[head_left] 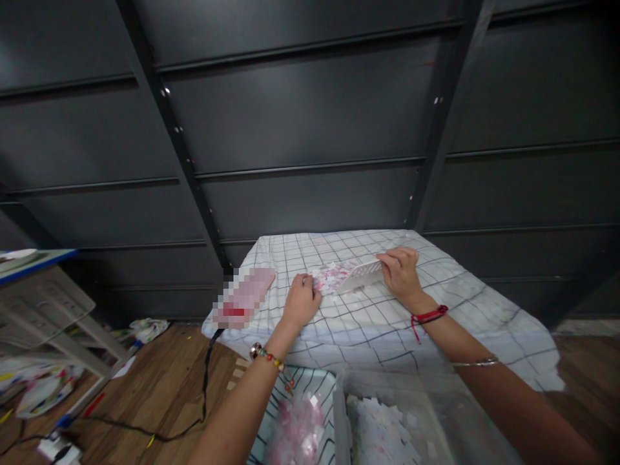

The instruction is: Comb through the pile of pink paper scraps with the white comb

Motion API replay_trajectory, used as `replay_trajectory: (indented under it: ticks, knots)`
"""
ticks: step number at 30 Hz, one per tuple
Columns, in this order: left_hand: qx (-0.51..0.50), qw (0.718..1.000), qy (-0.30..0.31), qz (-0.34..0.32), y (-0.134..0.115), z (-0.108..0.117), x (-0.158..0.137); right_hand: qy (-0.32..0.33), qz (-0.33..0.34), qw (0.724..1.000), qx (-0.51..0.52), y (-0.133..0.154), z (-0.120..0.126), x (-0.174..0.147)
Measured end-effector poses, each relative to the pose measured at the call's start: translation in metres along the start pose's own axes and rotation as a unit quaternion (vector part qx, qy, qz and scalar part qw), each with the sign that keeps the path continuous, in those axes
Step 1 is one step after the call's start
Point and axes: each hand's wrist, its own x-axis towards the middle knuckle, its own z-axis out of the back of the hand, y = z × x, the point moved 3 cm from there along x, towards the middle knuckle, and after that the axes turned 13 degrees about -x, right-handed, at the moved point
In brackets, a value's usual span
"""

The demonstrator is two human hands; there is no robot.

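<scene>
A loose pile [329, 278] of pink and white pieces is spread on the checked cloth of the table [290, 248], and all places here are given from that pile. At its right side, a white perforated panel [364, 274] is held on a slant, its low edge set against the pieces. The panel's upper corner is pinched in the closed grip of the right hand [401, 271]. At the pile's left side, the left hand [301, 300] is rested with fingers curled; whether any pieces are held in that grip cannot be told.

Since the panel is gripped only at one end, it could be twisted or bent if pressed hard, and pieces could be left behind under its edge. Because the pieces look thin and light, they could be flicked past the far side of the pile by a quick sweep, or caught in creases of the cloth. If the cloth is dragged by either hand, the whole heap could be shifted with it.

On the near side of the pile, a clear bin [340, 413] of whitish pieces and a striped tray [327, 381] of pink packets [298, 426] are placed close together, so stray pieces could be dropped into the wrong one. The pile could also be brushed by the red cord [429, 315] hung from the right wrist.
</scene>
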Motion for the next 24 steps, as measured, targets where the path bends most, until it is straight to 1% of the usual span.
replay_trajectory:
  ticks: [2, 6, 12, 18, 21, 24]
  knots:
    - [0.000, 1.000, -0.002, -0.001, 0.0007, -0.0004, -0.0002, -0.002, 0.001, 1.000, 0.003, 0.0004, 0.0003, 0.0004]
    - [0.001, 1.000, -0.003, 0.000, 0.0015, -0.0015, -0.0003, 0.006, 0.026, 1.000, 0.008, 0.0027, -0.0006, 0.0006]
    - [0.002, 1.000, -0.003, 0.001, 0.0015, -0.0019, 0.0005, -0.003, 0.007, 1.000, 0.009, 0.0007, 0.0013, 0.0003]
    - [0.002, 1.000, 0.002, 0.003, -0.0008, 0.0001, 0.0005, 0.016, 0.022, 0.999, 0.031, 0.0011, -0.0015, -0.0016]
    - [-0.001, 1.000, -0.001, 0.001, -0.0011, 0.0001, 0.0001, 0.011, 0.002, 1.000, 0.020, -0.0002, -0.0019, -0.0027]
    - [-0.005, 1.000, -0.004, 0.002, -0.0004, -0.0002, 0.0002, 0.026, -0.013, 1.000, 0.011, -0.0010, -0.0025, -0.0033]
